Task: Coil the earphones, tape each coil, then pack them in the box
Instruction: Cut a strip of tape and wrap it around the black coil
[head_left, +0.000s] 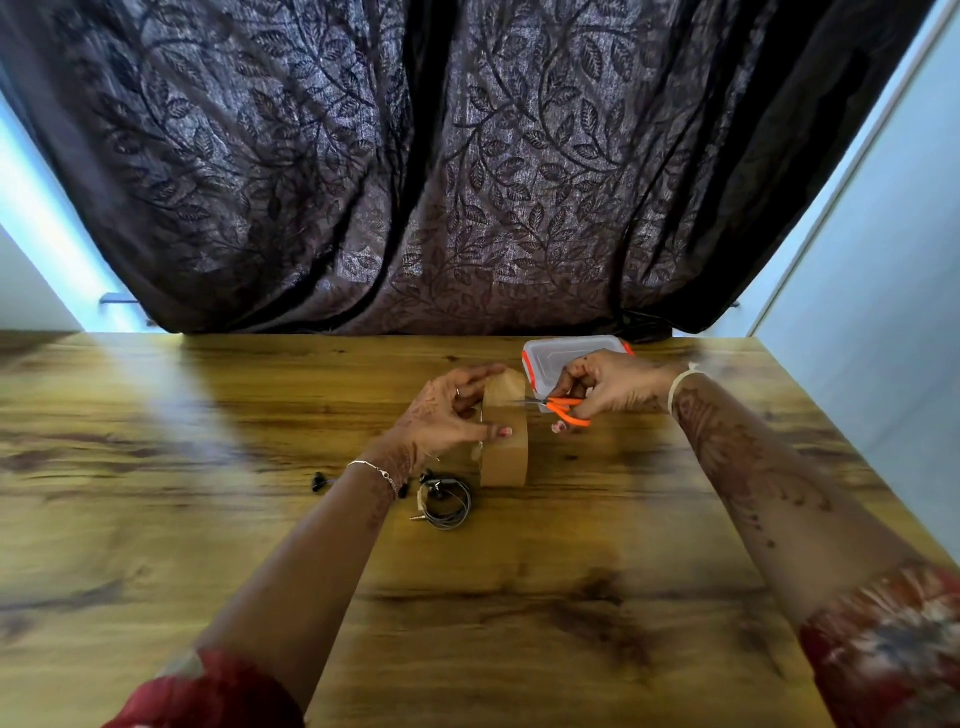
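Observation:
A large roll of brown tape (506, 447) stands on edge in the middle of the wooden table (208, 519). My left hand (447, 415) grips its left side, thumb on the tape's face and fingers over the top. My right hand (608, 387) holds orange-handled scissors (563, 408) whose blades point left at the top of the roll. A coiled black earphone (447, 501) lies on the table in front of the roll, just right of my left wrist. Black earbuds of another earphone (317, 483) show left of that wrist; the rest is hidden.
A clear plastic box (566, 353) with an orange-trimmed lid sits behind my right hand near the table's far edge. A dark leaf-patterned curtain (467, 182) hangs behind the table. Pale walls stand at both sides.

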